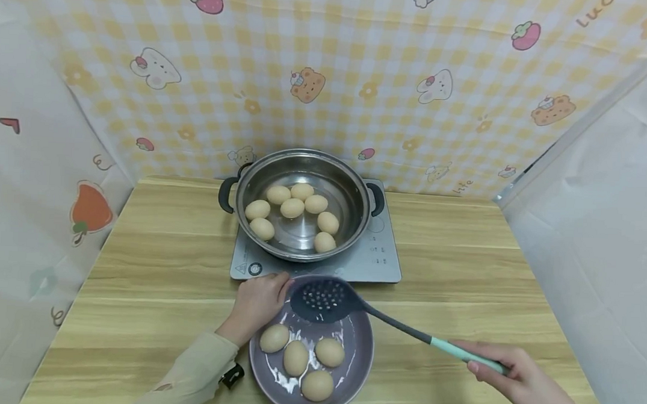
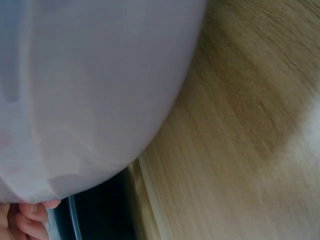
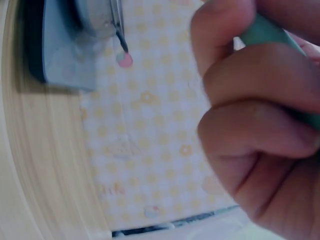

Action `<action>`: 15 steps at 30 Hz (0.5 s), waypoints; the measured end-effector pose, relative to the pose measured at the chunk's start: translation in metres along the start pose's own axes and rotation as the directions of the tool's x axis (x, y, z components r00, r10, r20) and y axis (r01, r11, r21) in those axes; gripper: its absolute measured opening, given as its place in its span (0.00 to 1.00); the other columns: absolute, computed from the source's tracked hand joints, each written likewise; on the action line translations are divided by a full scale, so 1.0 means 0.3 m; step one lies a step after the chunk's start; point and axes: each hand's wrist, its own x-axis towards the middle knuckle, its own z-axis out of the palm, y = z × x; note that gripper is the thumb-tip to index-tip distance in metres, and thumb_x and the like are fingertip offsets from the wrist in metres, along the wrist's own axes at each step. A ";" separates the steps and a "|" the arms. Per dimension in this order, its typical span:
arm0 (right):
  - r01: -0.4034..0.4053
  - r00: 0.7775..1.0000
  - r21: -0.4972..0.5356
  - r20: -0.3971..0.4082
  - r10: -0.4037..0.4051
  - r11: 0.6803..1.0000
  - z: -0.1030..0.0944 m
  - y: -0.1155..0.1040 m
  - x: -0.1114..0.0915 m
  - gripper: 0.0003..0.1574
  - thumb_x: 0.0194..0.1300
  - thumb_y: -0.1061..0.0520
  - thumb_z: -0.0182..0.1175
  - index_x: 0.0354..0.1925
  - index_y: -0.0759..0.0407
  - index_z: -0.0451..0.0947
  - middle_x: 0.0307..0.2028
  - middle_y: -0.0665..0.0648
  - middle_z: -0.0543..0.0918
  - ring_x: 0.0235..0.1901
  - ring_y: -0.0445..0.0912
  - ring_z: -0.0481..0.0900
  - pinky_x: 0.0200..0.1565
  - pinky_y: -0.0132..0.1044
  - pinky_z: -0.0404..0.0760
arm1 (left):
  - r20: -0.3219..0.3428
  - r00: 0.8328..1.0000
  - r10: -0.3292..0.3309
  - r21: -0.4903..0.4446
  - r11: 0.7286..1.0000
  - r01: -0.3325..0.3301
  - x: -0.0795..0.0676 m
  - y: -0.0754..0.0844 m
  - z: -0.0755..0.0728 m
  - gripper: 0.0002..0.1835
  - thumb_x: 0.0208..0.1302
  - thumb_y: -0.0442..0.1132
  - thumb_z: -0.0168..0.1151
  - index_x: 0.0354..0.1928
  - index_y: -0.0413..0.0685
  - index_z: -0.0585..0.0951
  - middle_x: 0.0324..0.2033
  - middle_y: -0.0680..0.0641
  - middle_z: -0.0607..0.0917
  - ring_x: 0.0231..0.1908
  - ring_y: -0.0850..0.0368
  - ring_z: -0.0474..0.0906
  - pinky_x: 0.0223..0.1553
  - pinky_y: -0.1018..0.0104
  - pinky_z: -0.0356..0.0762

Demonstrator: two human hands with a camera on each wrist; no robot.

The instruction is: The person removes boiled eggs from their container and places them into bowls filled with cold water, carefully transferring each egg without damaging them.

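My right hand point(image 1: 516, 376) grips the light green handle end of a dark grey slotted spoon point(image 1: 323, 299). Its bowl, with no egg visible in it, is over the far part of a purple-grey plate point(image 1: 362, 369). With my left hand point(image 1: 261, 299) I hold the plate's far left rim; in the left wrist view the fingertips point(image 2: 34, 226) show at the plate's edge. Several brown eggs point(image 1: 295, 357) lie on the near part of the plate. Behind it, more eggs point(image 1: 292, 208) sit in water in a steel pot point(image 1: 349, 236).
The two-handled pot stands on a flat silver cooktop point(image 1: 375, 261) at the back of the wooden table point(image 1: 451, 250). A checked cloth point(image 1: 370, 126) hangs directly behind. White sheets point(image 1: 600, 196) close off both sides.
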 end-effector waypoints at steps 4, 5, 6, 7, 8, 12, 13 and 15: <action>-0.024 0.998 0.086 -0.063 0.029 0.996 0.006 -0.020 0.048 0.25 0.60 0.78 0.46 0.56 0.69 0.68 0.19 0.53 0.61 0.16 0.43 0.58 0.18 0.33 0.61 | -0.008 1.000 0.006 0.003 1.000 -0.006 -0.001 0.000 -0.001 0.10 0.59 0.42 0.58 0.21 0.51 0.73 0.12 0.53 0.74 0.10 0.56 0.68 0.09 0.66 0.55; -0.022 0.994 0.062 -0.103 0.029 0.998 0.011 -0.024 0.064 0.25 0.60 0.78 0.47 0.56 0.68 0.69 0.18 0.53 0.61 0.15 0.43 0.57 0.17 0.33 0.61 | -0.012 1.000 0.009 0.003 1.000 -0.009 -0.001 -0.001 0.000 0.11 0.58 0.42 0.58 0.21 0.51 0.73 0.12 0.53 0.74 0.10 0.56 0.69 0.09 0.66 0.55; -0.032 0.988 0.021 -0.150 0.035 0.999 0.016 -0.029 0.081 0.24 0.60 0.77 0.48 0.55 0.68 0.70 0.18 0.51 0.61 0.14 0.42 0.56 0.16 0.32 0.61 | -0.016 1.000 0.013 0.008 1.000 -0.013 -0.001 -0.001 0.001 0.11 0.59 0.43 0.58 0.21 0.51 0.73 0.12 0.52 0.74 0.10 0.55 0.69 0.09 0.66 0.55; -0.055 0.978 -0.028 -0.201 0.048 0.998 0.021 -0.036 0.100 0.23 0.60 0.75 0.50 0.54 0.66 0.71 0.17 0.50 0.62 0.13 0.40 0.55 0.15 0.32 0.60 | -0.020 1.000 0.017 0.011 1.000 -0.016 -0.002 -0.002 0.002 0.11 0.59 0.43 0.59 0.21 0.51 0.73 0.12 0.52 0.75 0.10 0.55 0.70 0.09 0.66 0.56; -0.081 0.966 -0.081 -0.251 0.058 0.993 0.027 -0.042 0.120 0.22 0.59 0.74 0.52 0.53 0.66 0.72 0.17 0.48 0.63 0.12 0.38 0.55 0.15 0.31 0.61 | -0.020 1.000 0.019 0.013 1.000 -0.018 -0.002 -0.002 0.002 0.11 0.59 0.44 0.59 0.21 0.51 0.73 0.12 0.52 0.75 0.11 0.55 0.70 0.09 0.66 0.56; -0.198 0.909 -0.286 -0.412 0.067 0.937 0.047 -0.059 0.200 0.17 0.58 0.66 0.59 0.49 0.63 0.77 0.17 0.45 0.69 0.12 0.31 0.54 0.14 0.28 0.61 | -0.037 0.999 0.032 0.016 0.999 -0.031 -0.003 -0.003 0.001 0.13 0.58 0.43 0.59 0.20 0.50 0.71 0.11 0.52 0.74 0.10 0.55 0.69 0.09 0.65 0.56; -0.204 0.902 -0.322 -0.428 0.050 0.925 0.050 -0.059 0.217 0.17 0.58 0.66 0.59 0.48 0.64 0.77 0.17 0.46 0.71 0.11 0.30 0.54 0.14 0.27 0.60 | -0.050 0.998 0.038 0.011 0.999 -0.037 -0.004 -0.003 0.002 0.13 0.58 0.43 0.59 0.20 0.50 0.71 0.11 0.52 0.73 0.10 0.55 0.68 0.09 0.65 0.55; -0.196 0.894 -0.396 -0.447 -0.002 0.897 0.056 -0.052 0.246 0.17 0.56 0.66 0.61 0.47 0.64 0.78 0.19 0.49 0.76 0.11 0.29 0.54 0.14 0.25 0.59 | -0.077 0.996 0.048 -0.008 0.999 -0.049 -0.004 -0.003 0.001 0.14 0.61 0.44 0.56 0.19 0.49 0.71 0.10 0.52 0.72 0.09 0.55 0.66 0.09 0.65 0.54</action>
